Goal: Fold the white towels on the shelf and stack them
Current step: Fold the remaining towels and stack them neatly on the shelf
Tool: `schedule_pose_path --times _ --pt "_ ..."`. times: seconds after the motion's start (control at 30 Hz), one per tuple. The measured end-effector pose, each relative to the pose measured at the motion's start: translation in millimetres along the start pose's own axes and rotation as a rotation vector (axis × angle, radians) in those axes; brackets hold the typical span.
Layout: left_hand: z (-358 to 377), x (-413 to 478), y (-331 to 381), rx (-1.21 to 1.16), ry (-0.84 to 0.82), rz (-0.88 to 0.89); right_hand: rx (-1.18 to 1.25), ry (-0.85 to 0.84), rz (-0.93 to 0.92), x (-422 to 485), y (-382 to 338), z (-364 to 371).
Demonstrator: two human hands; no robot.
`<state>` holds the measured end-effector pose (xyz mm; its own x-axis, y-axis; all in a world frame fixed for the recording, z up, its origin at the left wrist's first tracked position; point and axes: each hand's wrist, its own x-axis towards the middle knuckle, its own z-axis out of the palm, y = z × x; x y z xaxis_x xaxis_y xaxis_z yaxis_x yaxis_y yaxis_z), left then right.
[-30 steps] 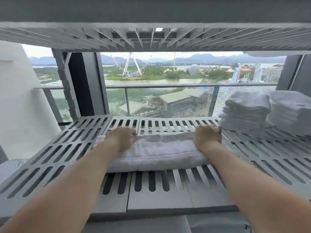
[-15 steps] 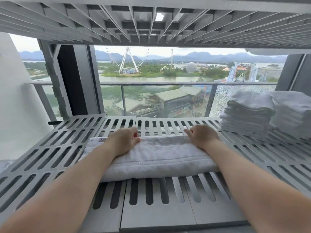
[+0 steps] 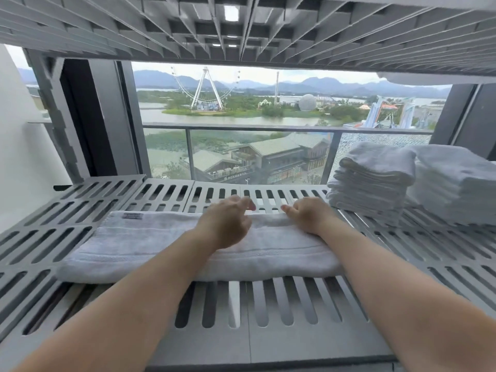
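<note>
Shelf [image 3: 204, 342]: grey, slotted, wide, with another shelf close overhead.
Towel [image 3: 150, 245]: white, folded into a long band, lying crosswise on the shelf.
Folded stacks [image 3: 373, 181]: two piles, far right on the shelf.
Left hand [image 3: 228, 224]: fingers curled, over the towel's middle; grip cannot be told.
Right hand [image 3: 306, 216]: curled at the towel's far edge; grip unclear.
Tag [image 3: 132, 216]: on the towel's far left corner.

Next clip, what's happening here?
A person is folding a white towel on a grey slatted shelf. It lies folded into a long strip. The right hand curls over its far edge near the right end; the left hand is over its middle, grip unclear. Two stacks of folded towels sit at the shelf's right.
</note>
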<state>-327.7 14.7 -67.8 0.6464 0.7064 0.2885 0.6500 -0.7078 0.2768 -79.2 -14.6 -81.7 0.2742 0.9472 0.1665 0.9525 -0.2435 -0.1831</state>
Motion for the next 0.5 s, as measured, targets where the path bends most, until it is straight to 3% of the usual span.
schedule_pose_path --times 0.07,0.27,0.5 --pt "13 5 14 0.009 -0.062 -0.011 0.115 0.024 0.058 -2 14 -4" --pt "38 16 33 0.215 -0.234 -0.080 0.260 -0.113 0.194 1 34 -6" --pt "46 15 32 0.260 -0.305 -0.145 0.465 -0.020 0.099 -9 44 -7"
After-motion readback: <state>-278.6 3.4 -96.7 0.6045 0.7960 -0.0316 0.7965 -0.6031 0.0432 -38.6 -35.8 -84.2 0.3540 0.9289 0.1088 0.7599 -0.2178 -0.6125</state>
